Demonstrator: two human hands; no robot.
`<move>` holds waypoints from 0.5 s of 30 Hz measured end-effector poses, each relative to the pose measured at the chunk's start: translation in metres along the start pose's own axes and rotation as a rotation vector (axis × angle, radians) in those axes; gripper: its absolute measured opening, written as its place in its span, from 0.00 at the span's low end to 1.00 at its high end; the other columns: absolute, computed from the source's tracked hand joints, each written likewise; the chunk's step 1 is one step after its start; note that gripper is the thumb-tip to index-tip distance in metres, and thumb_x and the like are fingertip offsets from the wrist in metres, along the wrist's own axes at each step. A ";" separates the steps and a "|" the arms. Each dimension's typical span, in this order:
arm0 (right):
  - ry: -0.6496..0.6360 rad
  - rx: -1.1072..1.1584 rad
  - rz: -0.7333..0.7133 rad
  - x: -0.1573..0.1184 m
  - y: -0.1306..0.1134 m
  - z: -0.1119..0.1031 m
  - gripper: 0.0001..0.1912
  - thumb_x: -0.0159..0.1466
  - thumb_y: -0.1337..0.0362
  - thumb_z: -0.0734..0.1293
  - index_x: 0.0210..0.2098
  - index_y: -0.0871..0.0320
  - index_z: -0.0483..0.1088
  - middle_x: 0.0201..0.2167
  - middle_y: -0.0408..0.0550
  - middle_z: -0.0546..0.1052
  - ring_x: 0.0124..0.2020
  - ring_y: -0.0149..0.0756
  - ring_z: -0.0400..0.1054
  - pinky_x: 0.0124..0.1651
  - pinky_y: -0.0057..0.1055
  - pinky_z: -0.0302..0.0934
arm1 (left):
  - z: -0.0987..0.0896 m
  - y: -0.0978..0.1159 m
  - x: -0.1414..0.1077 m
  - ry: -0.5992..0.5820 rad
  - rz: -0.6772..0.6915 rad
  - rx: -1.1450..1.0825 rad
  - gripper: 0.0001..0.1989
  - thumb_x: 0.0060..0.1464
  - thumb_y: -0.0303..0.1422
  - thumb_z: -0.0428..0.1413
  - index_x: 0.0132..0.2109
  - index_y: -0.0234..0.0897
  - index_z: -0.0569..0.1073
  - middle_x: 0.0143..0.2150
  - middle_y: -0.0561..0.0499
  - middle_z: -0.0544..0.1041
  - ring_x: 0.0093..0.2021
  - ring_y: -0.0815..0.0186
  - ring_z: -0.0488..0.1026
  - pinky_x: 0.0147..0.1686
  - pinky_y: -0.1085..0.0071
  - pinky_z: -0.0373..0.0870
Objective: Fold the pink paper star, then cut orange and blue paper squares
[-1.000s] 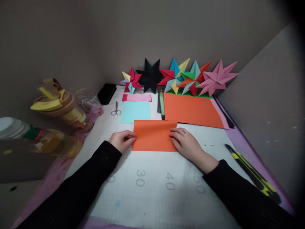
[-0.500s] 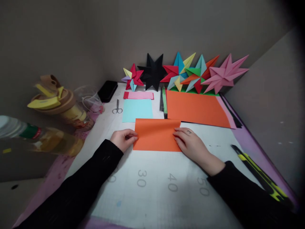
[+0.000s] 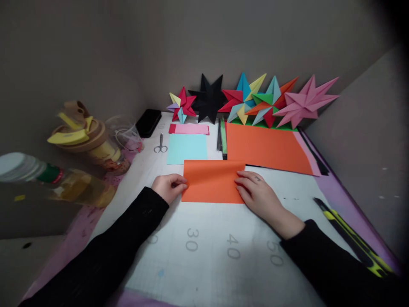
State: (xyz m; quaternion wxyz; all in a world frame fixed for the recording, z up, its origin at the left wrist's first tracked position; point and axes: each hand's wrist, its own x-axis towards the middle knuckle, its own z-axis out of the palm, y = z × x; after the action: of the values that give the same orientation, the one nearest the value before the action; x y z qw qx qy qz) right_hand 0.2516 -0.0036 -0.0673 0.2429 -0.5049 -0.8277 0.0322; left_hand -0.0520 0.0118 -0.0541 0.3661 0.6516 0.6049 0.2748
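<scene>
An orange sheet of paper (image 3: 212,183) lies in front of me, its far part bent over in a soft curve along the top edge. My left hand (image 3: 169,187) pinches its left edge between thumb and curled fingers. At the right edge, my right hand (image 3: 257,192) holds the sheet with its fingers over the paper's margin. Just beyond the sheet is a light turquoise square of paper (image 3: 187,149). To the right of that lies a stack of larger paper with an orange sheet (image 3: 268,145) on top.
Folded paper stars, among them a black one (image 3: 208,98) and a pink one (image 3: 306,102), lean on the wall. Small scissors (image 3: 160,144) and a phone (image 3: 148,123) lie back left. A bottle (image 3: 73,181) and lidded cup (image 3: 96,143) stand left; a utility knife (image 3: 351,238) lies right.
The whole view has shifted slightly, so everything appears a little further right. Both hands keep their places at the edges of the orange paper, with no clear movement of it.
</scene>
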 end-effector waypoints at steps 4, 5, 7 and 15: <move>0.001 0.000 -0.009 -0.001 0.000 0.000 0.11 0.64 0.65 0.60 0.41 0.59 0.72 0.48 0.56 0.73 0.50 0.48 0.65 0.50 0.48 0.66 | 0.000 -0.001 0.000 0.001 0.016 0.027 0.08 0.45 0.33 0.59 0.34 0.35 0.77 0.30 0.49 0.80 0.29 0.64 0.76 0.33 0.67 0.73; 0.002 0.001 -0.011 -0.001 -0.001 0.001 0.11 0.64 0.65 0.60 0.41 0.58 0.72 0.48 0.56 0.72 0.50 0.48 0.65 0.50 0.48 0.66 | 0.000 -0.002 0.000 -0.002 0.026 0.035 0.08 0.45 0.33 0.59 0.34 0.35 0.77 0.30 0.48 0.80 0.29 0.64 0.76 0.33 0.68 0.73; 0.003 0.005 -0.013 -0.001 -0.001 0.001 0.11 0.64 0.65 0.60 0.41 0.58 0.72 0.48 0.55 0.73 0.50 0.48 0.66 0.49 0.49 0.66 | 0.000 -0.002 0.000 -0.006 0.047 0.054 0.08 0.45 0.33 0.59 0.35 0.35 0.77 0.29 0.49 0.80 0.29 0.65 0.75 0.32 0.69 0.72; -0.016 0.005 -0.011 -0.001 0.000 0.002 0.12 0.64 0.65 0.59 0.41 0.58 0.72 0.47 0.55 0.73 0.50 0.48 0.65 0.50 0.49 0.66 | -0.001 -0.004 0.000 -0.020 0.102 0.073 0.09 0.44 0.30 0.58 0.36 0.35 0.76 0.28 0.51 0.78 0.27 0.68 0.74 0.28 0.72 0.71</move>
State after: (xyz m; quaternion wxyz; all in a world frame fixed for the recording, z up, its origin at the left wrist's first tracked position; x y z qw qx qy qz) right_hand 0.2512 -0.0042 -0.0692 0.2379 -0.4995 -0.8322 0.0372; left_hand -0.0555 0.0121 -0.0568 0.3336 0.6971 0.5768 0.2645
